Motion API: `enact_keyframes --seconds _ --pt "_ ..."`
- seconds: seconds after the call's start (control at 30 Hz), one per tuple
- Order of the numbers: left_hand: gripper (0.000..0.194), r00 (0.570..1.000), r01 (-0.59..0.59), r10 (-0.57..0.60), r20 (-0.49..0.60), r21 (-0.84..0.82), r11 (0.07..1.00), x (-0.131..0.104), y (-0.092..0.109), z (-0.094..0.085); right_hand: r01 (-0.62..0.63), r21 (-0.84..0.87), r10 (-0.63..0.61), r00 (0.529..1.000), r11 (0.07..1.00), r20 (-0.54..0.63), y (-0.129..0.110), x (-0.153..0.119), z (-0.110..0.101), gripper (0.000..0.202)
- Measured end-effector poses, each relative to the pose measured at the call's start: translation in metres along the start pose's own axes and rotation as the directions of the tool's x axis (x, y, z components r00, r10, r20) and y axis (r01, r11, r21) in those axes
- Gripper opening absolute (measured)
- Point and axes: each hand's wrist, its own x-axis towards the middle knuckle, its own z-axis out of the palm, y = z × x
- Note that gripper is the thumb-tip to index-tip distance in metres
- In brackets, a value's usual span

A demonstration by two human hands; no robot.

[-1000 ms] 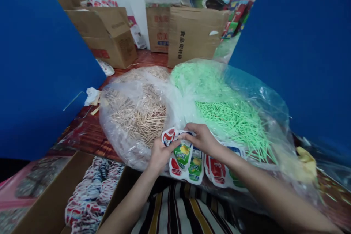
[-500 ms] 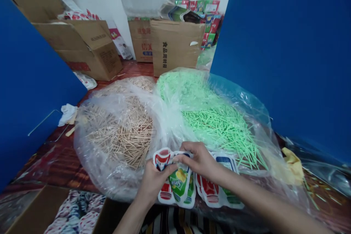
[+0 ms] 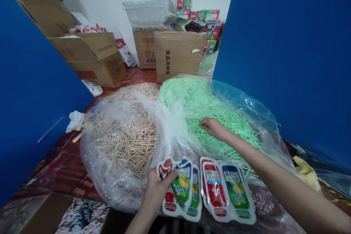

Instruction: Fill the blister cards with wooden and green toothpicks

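Observation:
My left hand (image 3: 159, 190) is closed on a fanned set of bottle-shaped pouches (image 3: 181, 186), red Cola and green lemon ones, thumb on top. To their right lies a second set of bottle-shaped pouches (image 3: 216, 194) with red and green fronts, touched by neither hand. Over the heap of thin green sticks (image 3: 233, 135), my right hand (image 3: 214, 128) has its fingers drawn together; what they hold, if anything, is hidden. The green sticks sit in an opened clear plastic bag. Beside it, another clear bag (image 3: 90, 146) contains thin tan sticks (image 3: 138, 146).
Blue panels (image 3: 290, 51) stand on both sides. Cardboard boxes (image 3: 181, 56) and stacked Cola and green packs (image 3: 210, 31) line the back. A box (image 3: 41, 212) of patterned packets is at lower left. Yellow cloth-like material (image 3: 307, 172) lies at right.
My right hand has left the pouches in my left hand and moved up and right over the green sticks. My left hand keeps its pouches. The camera view has tilted up slightly.

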Motion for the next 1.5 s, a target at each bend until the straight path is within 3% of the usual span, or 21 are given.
enact_keyframes --seconds 0.17,0.5,0.73,0.87,1.07,1.27,1.5 --pt "0.043 0.998 0.02 -0.021 -0.062 -0.028 0.999 0.002 -0.001 -0.002 0.177 -0.132 -0.152 0.972 0.975 0.177 0.011 0.022 0.013 0.042" --pt "0.044 0.993 0.047 -0.049 -0.107 -0.025 0.999 -0.002 0.008 -0.004 0.292 -0.244 -0.235 0.942 0.925 0.239 0.01 0.048 0.03 0.016" --pt "0.042 0.99 0.02 -0.028 -0.138 -0.059 0.998 -0.003 0.01 -0.009 0.262 -0.217 -0.214 0.952 0.94 0.221 0.016 0.037 0.016 0.015" --pt "0.048 0.986 0.012 -0.029 -0.163 -0.099 0.995 -0.002 0.009 -0.01 0.189 -0.234 -0.141 0.969 0.954 0.205 0.014 0.028 0.005 0.019" --pt "0.051 0.986 0.033 -0.051 -0.16 -0.109 0.994 -0.001 0.009 -0.003 0.115 -0.228 -0.061 0.971 0.967 0.231 0.004 0.029 0.007 0.017" --pt "0.056 0.986 0.074 -0.089 -0.138 -0.11 0.991 -0.001 0.006 -0.007 0.106 -0.159 -0.063 0.965 0.982 0.255 0.011 0.038 0.011 0.066" --pt "0.06 0.991 0.049 -0.064 -0.115 -0.124 0.991 0.002 -0.001 -0.016 0.103 -0.315 -0.024 0.969 0.944 0.245 0.005 0.041 0.022 0.033"
